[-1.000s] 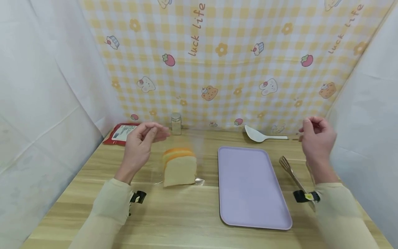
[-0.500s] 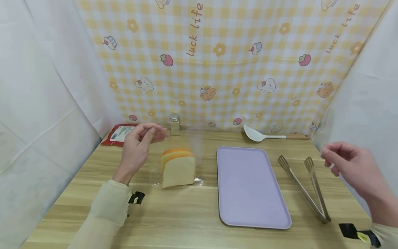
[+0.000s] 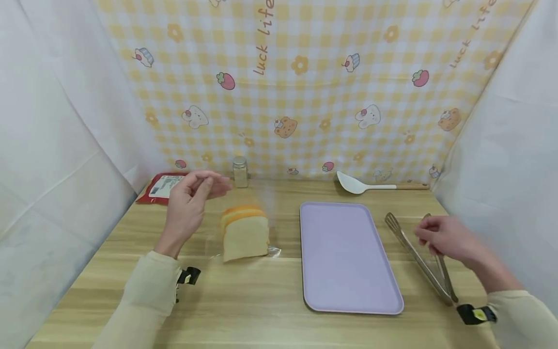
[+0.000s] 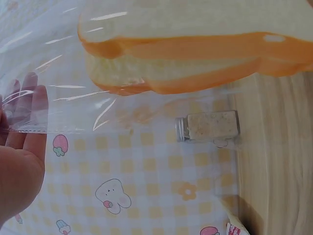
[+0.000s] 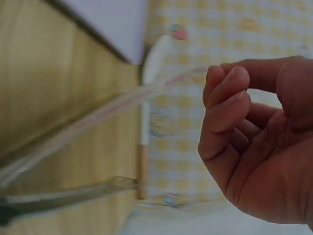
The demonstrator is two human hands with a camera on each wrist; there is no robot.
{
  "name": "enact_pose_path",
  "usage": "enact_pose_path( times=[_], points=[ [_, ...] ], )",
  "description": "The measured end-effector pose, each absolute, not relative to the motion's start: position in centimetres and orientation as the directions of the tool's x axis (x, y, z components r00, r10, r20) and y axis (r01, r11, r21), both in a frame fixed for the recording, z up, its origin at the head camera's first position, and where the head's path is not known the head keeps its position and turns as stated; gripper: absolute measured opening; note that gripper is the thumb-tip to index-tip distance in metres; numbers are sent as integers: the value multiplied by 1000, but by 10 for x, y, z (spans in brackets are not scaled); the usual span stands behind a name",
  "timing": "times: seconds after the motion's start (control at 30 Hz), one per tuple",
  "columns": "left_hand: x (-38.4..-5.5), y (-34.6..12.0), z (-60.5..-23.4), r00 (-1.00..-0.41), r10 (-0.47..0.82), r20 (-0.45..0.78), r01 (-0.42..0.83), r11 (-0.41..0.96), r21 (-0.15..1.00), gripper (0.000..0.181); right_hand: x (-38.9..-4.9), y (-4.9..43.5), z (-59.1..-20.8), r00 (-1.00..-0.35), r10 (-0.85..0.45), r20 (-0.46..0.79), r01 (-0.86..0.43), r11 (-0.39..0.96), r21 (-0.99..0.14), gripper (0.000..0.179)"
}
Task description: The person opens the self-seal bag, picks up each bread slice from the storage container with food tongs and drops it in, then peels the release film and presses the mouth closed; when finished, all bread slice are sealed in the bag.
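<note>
My left hand (image 3: 185, 208) pinches the upper edge of a clear plastic bag (image 4: 63, 98), thumb in front and fingers showing through the film. Inside the bag stand bread slices (image 3: 246, 237) with orange crusts, upright on the table and leaning a little. Over on the right, my right hand (image 3: 449, 237) is above the metal tongs (image 3: 420, 264), which lie spread and are partly hidden by it. Between its thumb and fingertips a thin, see-through strip (image 5: 171, 81) with faint pink marks trails down, blurred in the right wrist view.
A lilac tray (image 3: 348, 257) lies between the bread and the tongs. Along the back are a glass jar (image 3: 240, 172) with pale contents, a white spatula (image 3: 353, 184) with a wooden handle end, and a red packet (image 3: 159, 188). Patterned cloth hangs behind the table.
My right hand has gone out and down to the right, then come back left over the tongs. The left hand keeps its grip on the bag. The view has shifted slightly.
</note>
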State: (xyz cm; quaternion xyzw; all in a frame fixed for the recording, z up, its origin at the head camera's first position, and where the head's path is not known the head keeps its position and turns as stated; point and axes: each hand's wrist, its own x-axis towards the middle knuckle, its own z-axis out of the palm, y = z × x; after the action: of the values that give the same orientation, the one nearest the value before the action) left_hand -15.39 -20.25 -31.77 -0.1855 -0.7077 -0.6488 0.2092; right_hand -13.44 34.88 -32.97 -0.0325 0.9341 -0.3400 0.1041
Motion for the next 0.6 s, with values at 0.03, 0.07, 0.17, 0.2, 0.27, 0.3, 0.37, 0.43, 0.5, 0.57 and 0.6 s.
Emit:
enact_pose_path(
  times=[0.03, 0.07, 0.17, 0.2, 0.27, 0.3, 0.37, 0.43, 0.5, 0.57, 0.6],
  points=[
    [-154, -202, -317, -844, -9, 537, 534, 89, 841, 25, -139, 346, -338, -976, -123, -177, 19, 768, -640, 27],
    [-155, -202, -317, -844, -9, 536, 533, 89, 841, 25, -143, 344, -345, -977, -117, -178, 23, 772, -635, 26],
    [-155, -201, -317, -845, -12, 535, 532, 89, 842, 25, -154, 335, -363, -983, -80, -163, 36, 793, -608, 24],
    [-156, -200, -318, -845, -13, 535, 532, 91, 842, 25, -157, 333, -369, -986, -71, -153, 35, 799, -600, 24],
    [-156, -200, -318, -846, -14, 533, 530, 93, 843, 26, -161, 329, -378, -991, -45, -127, 37, 817, -576, 24],
    [-156, -200, -318, -846, -13, 533, 529, 94, 843, 26, -162, 327, -381, -993, -30, -118, 42, 826, -562, 24],
    [-156, -199, -319, -847, -10, 531, 528, 96, 844, 26, -164, 323, -388, -994, -9, -105, 50, 838, -544, 23],
    [-157, -199, -319, -848, -9, 530, 527, 94, 844, 27, -165, 321, -392, -996, 3, -93, 51, 852, -521, 22],
    [-157, -198, -319, -846, -7, 533, 530, 95, 843, 27, -165, 320, -394, -996, 4, -85, 46, 863, -504, 22],
    [-158, -197, -319, -846, -4, 533, 531, 89, 843, 27, -166, 319, -394, -997, -3, -82, 38, 872, -489, 24],
    [-158, -197, -319, -846, -1, 533, 531, 86, 843, 27, -166, 319, -394, -997, -7, -82, 33, 877, -480, 27]
  ],
)
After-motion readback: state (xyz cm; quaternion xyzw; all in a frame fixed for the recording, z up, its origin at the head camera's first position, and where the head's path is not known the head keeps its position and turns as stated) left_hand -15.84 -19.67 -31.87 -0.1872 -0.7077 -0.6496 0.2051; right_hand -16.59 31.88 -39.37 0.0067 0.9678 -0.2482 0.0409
